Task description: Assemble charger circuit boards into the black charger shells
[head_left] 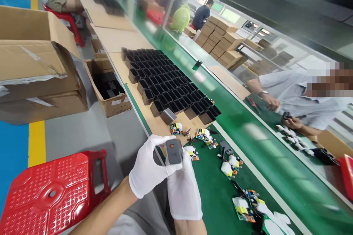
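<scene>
While both gloved hands pinch the grey housing (174,151) in the air over the counter's (215,187) near left edge, I judge a slip likely: cotton gloves on smooth plastic, and it would drop toward the floor. My left hand (147,167) closes its grip on the housing's left side and bottom; my right hand (183,187) backs it from below, fingers shut. Circuit boards (205,136) lie just right.
</scene>
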The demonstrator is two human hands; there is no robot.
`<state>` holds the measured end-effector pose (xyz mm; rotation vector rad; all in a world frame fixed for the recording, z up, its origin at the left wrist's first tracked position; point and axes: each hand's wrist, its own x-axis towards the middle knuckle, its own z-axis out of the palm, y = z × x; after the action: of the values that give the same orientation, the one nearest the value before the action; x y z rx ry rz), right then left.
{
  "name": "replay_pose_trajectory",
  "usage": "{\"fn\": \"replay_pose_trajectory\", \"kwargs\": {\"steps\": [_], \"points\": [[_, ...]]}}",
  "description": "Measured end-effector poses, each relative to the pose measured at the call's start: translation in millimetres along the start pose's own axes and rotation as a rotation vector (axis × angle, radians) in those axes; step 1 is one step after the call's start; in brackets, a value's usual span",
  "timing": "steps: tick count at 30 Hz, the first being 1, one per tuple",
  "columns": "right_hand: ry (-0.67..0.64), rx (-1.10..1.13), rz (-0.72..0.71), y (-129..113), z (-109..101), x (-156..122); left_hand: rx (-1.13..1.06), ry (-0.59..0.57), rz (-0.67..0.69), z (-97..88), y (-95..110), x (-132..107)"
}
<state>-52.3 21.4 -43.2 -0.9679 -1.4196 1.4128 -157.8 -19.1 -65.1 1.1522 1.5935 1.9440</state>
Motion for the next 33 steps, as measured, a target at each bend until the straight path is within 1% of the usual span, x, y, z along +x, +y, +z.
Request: {"fn": "replay_pose_trajectory", "kwargs": {"steps": [2, 3, 4, 5, 6, 7, 8, 9, 11, 13, 15, 16, 17, 18, 19, 21, 23, 26, 29, 31, 33], "points": [[0.111, -0.106, 0.013, 7.1, -1.3, 7.6, 0.057, 0.011, -0.011, -3.0, -12.0, 1.3], [0.178, -0.174, -0.015, 12.0, -2.9, 13.0, 0.097, 0.017, -0.009, -6.8, -19.4, 1.3], [0.229, -0.273, -0.106, 17.6, -4.7, 19.2, 0.138, 0.03, -0.013, -12.9, -28.2, 0.5], [0.256, -0.41, -0.246, 23.3, -6.6, 25.6, 0.177, 0.057, -0.026, -21.4, -38.5, -1.3], [0.255, -0.571, -0.406, 28.8, -8.2, 31.9, 0.222, 0.091, -0.055, -32.7, -50.4, -4.3], [0.228, -0.724, -0.561, 33.6, -9.5, 37.5, 0.267, 0.154, -0.097, -46.7, -64.0, -8.4], [0.186, -0.839, -0.681, 37.4, -10.2, 42.0, 0.344, 0.226, -0.142, -63.2, -78.9, -13.6], [0.146, -0.903, -0.748, 39.8, -10.5, 45.5, 0.455, 0.292, -0.192, -81.7, -94.8, -20.1], [0.119, -0.935, -0.775, 40.7, -9.4, 49.0, 0.545, 0.368, -0.28, -122.1, -126.8, -36.9], [0.125, -0.94, -0.766, 38.3, -7.2, 49.4, 0.642, 0.392, -0.364, -161.9, -155.9, -60.1], [0.132, -0.961, -0.754, 35.7, -5.2, 48.5, 0.721, 0.351, -0.432, -196.2, -180.5, -90.6], [0.138, -0.974, -0.748, 35.1, -4.8, 48.1, 0.743, 0.312, -0.457, -210.1, -191.2, -108.0], [0.143, -0.987, -0.747, 35.1, -5.1, 47.7, 0.78, 0.261, -0.475, -221.8, -201.0, -125.8], [0.147, -1.001, -0.752, 35.6, -6.0, 47.6, 0.874, 0.145, -0.47, -231.1, -209.9, -143.0], [0.146, -1.012, -0.76, 36.2, -7.5, 47.7, 0.952, 0.039, -0.448, -238.2, -217.8, -158.6], [0.124, -1.026, -0.775, 37.2, -11.5, 48.8, 1.068, -0.073, -0.407, -246.5, -229.7, -181.5], [0.08, -1.027, -0.766, 36.4, -15.4, 50.9, 1.14, -0.135, -0.378, -249.0, -235.6, -191.2], [0.023, -1.012, -0.705, 32.0, -17.9, 54.8, 1.205, -0.178, -0.361, -247.6, -235.9, -189.4], [-0.001, -0.986, -0.641, 27.7, -16.5, 57.7, 1.227, -0.177, -0.354, -246.1, -233.7, -185.0], [-0.011, -0.976, -0.629, 26.8, -15.6, 58.6, 1.229, -0.17, -0.352, -246.1, -233.3, -184.7], [-0.022, -0.983, -0.648, 28.4, -15.6, 59.2, 1.231, -0.171, -0.35, -246.3, -233.5, -185.6]]}}
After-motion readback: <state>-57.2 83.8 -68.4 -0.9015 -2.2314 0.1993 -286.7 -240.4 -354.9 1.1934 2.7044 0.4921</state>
